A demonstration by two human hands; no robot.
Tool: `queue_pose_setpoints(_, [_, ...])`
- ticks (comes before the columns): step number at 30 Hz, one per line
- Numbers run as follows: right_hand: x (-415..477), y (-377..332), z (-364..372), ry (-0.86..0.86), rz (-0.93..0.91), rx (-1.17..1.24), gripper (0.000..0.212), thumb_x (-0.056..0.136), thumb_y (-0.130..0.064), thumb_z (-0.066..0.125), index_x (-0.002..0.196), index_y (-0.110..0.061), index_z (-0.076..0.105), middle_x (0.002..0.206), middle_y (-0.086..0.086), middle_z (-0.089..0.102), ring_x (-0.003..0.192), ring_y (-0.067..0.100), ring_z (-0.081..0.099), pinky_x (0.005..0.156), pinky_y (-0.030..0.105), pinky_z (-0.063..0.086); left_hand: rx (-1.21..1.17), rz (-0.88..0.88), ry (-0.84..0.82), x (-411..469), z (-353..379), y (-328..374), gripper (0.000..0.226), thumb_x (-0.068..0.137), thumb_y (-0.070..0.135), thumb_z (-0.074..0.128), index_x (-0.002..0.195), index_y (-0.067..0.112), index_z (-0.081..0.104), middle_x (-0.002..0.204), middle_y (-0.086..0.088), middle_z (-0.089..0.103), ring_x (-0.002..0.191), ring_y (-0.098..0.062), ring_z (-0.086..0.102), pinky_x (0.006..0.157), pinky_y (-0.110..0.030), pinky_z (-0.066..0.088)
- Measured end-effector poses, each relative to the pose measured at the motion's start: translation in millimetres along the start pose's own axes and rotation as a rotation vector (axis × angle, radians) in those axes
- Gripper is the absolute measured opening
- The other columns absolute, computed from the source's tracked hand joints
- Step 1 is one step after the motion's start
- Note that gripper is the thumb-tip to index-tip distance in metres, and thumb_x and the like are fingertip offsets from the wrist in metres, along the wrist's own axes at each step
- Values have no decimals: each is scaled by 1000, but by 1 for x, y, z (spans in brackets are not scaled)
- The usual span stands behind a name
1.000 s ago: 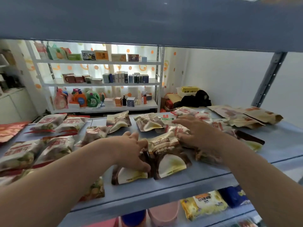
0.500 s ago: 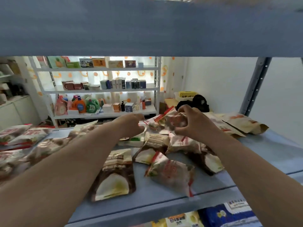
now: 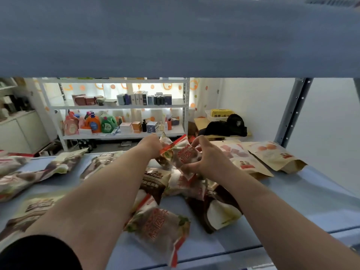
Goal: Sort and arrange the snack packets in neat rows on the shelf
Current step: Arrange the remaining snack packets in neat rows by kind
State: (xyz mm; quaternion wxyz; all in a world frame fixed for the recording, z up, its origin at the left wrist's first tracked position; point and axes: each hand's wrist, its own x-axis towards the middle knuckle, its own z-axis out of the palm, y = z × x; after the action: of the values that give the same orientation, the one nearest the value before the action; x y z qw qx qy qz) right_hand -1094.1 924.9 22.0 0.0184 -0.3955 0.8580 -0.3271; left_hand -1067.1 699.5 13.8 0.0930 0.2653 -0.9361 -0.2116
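Closest, at the front edge of the blue shelf (image 3: pixel 292 207), lies a red snack packet (image 3: pixel 159 227). A brown packet (image 3: pixel 220 213) is just beside it. Behind them is a messy pile (image 3: pixel 187 184). Above the pile, the right hand (image 3: pixel 206 158) curls its fingers and thumb round the held packet (image 3: pixel 183 154). The left hand (image 3: pixel 151 145) is at the packet's red end. Its fingers are hidden, so I cannot tell if it grips. The bag looks light, puffy and slippery. I think it is best to hold it by the flat sealed ends, not the soft middle. Farthest back, tan pouches (image 3: pixel 276 154) lie flat.
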Motion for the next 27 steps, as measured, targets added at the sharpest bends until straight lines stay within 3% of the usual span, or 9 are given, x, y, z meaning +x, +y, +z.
queue_pose_setpoints(2, [0, -6, 0, 14, 1, 37, 75, 63, -50, 88, 117, -26, 42, 112, -1, 61, 95, 16, 59, 73, 27, 43, -88, 16, 11, -8, -11, -3, 18, 90, 27, 64, 75, 18, 58, 79, -3, 63, 71, -15, 58, 56, -22, 39])
queue_pose_setpoints(4, [2, -15, 0, 61, 17, 90, 78, 60, -52, 88, 117, -25, 42, 107, -3, 62, 86, 12, 61, 67, 25, 44, -315, 11, 30, -21, -31, -16, 15, 82, 31, 74, 88, 19, 66, 82, -4, 69, 77, -20, 67, 58, -25, 48])
queue_pose_setpoints(6, [5, -32, 1, 81, 41, 144, 84, 58, -59, 87, 118, -23, 40, 104, -3, 59, 80, 7, 59, 63, 23, 47, -588, -37, 23, -38, -57, -38, 33, 81, 30, 79, 107, 15, 65, 92, -11, 72, 81, -25, 71, 59, -31, 55])
queue_pose_setpoints(11, [22, -101, 38, -61, 18, 234, 82, 61, -57, 86, 119, -20, 41, 101, 1, 60, 82, 21, 69, 66, 37, 62, -793, -228, -21, -98, -138, -126, 32, 96, 34, 62, 112, 7, 57, 87, -11, 72, 70, -22, 72, 53, -29, 56])
queue_pose_setpoints(14, [34, -154, 72, -164, 15, 271, 85, 52, -55, 84, 118, -12, 52, 99, 7, 67, 85, 21, 70, 75, 38, 62, -774, -335, 113, -130, -179, -192, 27, 95, 30, 58, 113, 9, 61, 82, -8, 68, 64, -16, 64, 49, -25, 49])
queue_pose_setpoints(16, [40, -188, 98, -229, -13, 275, 55, 64, -39, 84, 107, -10, 65, 90, 6, 72, 83, 19, 71, 77, 30, 59, -693, -382, 215, -150, -198, -233, 27, 93, 24, 60, 113, 7, 62, 83, -10, 65, 64, -17, 58, 50, -25, 45])
queue_pose_setpoints(19, [43, -240, 137, -282, -76, 292, 6, 83, -22, 74, 82, -18, 69, 72, -2, 73, 68, 6, 70, 63, 19, 54, -578, -419, 317, -179, -216, -284, 27, 90, 28, 69, 105, 6, 65, 84, -12, 68, 65, -20, 60, 55, -27, 46])
queue_pose_setpoints(24, [68, -298, 207, -302, -163, 131, 21, 84, -45, 59, 85, -24, 61, 85, -3, 68, 84, 17, 64, 78, 33, 53, -542, -430, 321, -202, -232, -340, 51, 77, 39, 77, 112, 6, 58, 100, -13, 69, 88, -31, 70, 81, -49, 60])
queue_pose_setpoints(27, [82, -307, 238, -368, -124, 45, 26, 89, -45, 55, 96, -21, 62, 94, 0, 66, 91, 22, 61, 81, 33, 50, -448, -415, 324, -201, -237, -354, 55, 75, 39, 74, 115, 6, 56, 104, -11, 66, 93, -29, 67, 86, -47, 58])
